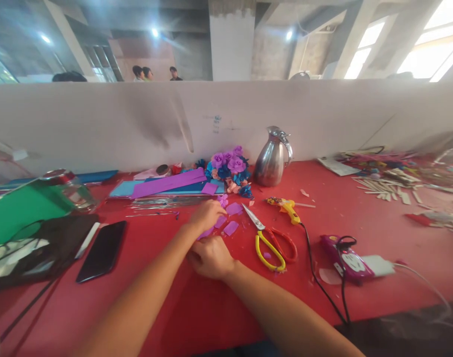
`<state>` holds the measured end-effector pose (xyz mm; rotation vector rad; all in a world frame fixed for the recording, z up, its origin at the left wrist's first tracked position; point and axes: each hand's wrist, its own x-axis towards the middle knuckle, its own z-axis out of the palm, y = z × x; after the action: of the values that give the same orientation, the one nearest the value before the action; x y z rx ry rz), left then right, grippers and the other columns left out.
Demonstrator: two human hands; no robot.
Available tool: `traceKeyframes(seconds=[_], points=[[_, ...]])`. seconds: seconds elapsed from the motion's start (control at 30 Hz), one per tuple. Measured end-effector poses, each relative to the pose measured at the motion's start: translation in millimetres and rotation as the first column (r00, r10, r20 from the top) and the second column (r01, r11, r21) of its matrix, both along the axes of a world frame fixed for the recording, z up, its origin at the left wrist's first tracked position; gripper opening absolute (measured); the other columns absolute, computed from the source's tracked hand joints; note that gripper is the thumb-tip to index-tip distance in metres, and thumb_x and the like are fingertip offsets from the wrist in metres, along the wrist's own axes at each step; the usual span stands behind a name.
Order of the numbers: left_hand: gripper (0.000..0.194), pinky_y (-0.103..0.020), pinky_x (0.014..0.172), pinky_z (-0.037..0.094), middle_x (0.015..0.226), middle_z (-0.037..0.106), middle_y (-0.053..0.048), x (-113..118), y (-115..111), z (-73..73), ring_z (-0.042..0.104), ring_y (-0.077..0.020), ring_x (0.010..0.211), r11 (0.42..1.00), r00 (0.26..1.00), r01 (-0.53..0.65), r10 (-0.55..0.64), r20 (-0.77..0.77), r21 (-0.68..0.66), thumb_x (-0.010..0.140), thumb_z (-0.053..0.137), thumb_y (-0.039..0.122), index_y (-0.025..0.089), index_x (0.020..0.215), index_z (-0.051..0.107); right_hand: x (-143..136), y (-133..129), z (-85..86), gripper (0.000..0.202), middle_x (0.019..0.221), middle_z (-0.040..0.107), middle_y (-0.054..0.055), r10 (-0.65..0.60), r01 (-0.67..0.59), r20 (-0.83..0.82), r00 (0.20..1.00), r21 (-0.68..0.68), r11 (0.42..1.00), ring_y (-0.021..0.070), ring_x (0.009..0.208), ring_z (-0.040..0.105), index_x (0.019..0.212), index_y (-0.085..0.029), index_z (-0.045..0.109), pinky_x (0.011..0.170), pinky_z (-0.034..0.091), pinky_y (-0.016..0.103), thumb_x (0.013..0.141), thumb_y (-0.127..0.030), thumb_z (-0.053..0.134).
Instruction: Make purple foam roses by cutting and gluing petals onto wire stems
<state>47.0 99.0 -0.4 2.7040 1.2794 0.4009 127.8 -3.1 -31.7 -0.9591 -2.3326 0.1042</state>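
Both hands are close together over the red table, among small purple crepe-paper pieces (231, 228). My left hand (207, 216) has its fingers bent down together on a purple paper piece (206, 232), which shows between the two hands. Just below it, my right hand (213, 259) is curled closed with its knuckles up. Its fingertips are hidden, so what it pinches does not show. Scissors (264, 240) with one yellow and one red handle lie open to the right. Beyond the hands is a bunch of purple, blue and pink paper flowers (230, 166).
A steel jug (271, 157) stands by the white partition (144, 124). A yellow glue gun (286, 207) has its cord running to a purple power strip (347, 260). Purple paper strips (169, 183) and thin wires (163, 204) lie behind; a phone (102, 251) is left.
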Motion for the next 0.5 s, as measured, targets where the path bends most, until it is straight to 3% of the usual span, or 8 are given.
traceKeyframes(seconds=[0.07, 0.13, 0.33, 0.5], points=[[0.028, -0.03, 0.084, 0.043, 0.093, 0.071, -0.006, 21, 5, 7.8, 0.06, -0.0187, 0.09, 0.981, 0.978, 0.188, -0.192, -0.085, -0.055, 0.081, 0.05, 0.012, 0.022, 0.091, 0.075, 0, 3, -1.7, 0.017, 0.059, 0.066, 0.002, -0.004, 0.004, 0.007, 1.0, -0.009, 1.0, 0.0121, 0.051, 0.056, 0.067, -0.017, 0.062, 0.047, 0.027, 0.025, 0.079, -0.022, 0.051], [0.029, -0.03, 0.082, 0.042, 0.092, 0.071, -0.005, 38, 9, 11.4, 0.06, -0.018, 0.088, 0.965, 0.956, 0.258, -0.262, -0.131, -0.044, 0.079, 0.05, 0.008, 0.021, 0.089, 0.074, -1, 6, -4.6, 0.016, 0.062, 0.068, 0.003, 0.012, -0.012, 0.002, 1.0, 0.016, 1.0, 0.0127, 0.052, 0.057, 0.067, -0.016, 0.062, 0.047, 0.028, 0.025, 0.078, -0.02, 0.051], [0.016, -0.027, 0.064, 0.037, 0.073, 0.064, -0.002, 54, 15, -5.5, 0.056, -0.0158, 0.073, 0.955, 0.946, 0.294, -0.297, -0.128, -0.046, 0.073, 0.055, 0.007, 0.018, 0.064, 0.064, -4, 12, -14.6, 0.01, 0.063, 0.066, 0.004, 0.029, -0.032, 0.025, 0.999, 0.106, 0.994, 0.0155, 0.052, 0.056, 0.067, -0.017, 0.06, 0.047, 0.031, 0.027, 0.072, -0.019, 0.052], [0.015, -0.027, 0.068, 0.037, 0.076, 0.062, -0.002, 51, 20, -17.5, 0.054, -0.0152, 0.076, 0.954, 0.953, 0.296, -0.298, -0.05, -0.043, 0.073, 0.054, 0.006, 0.017, 0.065, 0.061, -4, 11, -12.4, 0.013, 0.064, 0.067, 0.004, 0.052, -0.056, 0.049, 0.997, 0.087, 0.995, 0.0151, 0.052, 0.056, 0.069, -0.017, 0.061, 0.047, 0.033, 0.026, 0.076, -0.022, 0.051]])
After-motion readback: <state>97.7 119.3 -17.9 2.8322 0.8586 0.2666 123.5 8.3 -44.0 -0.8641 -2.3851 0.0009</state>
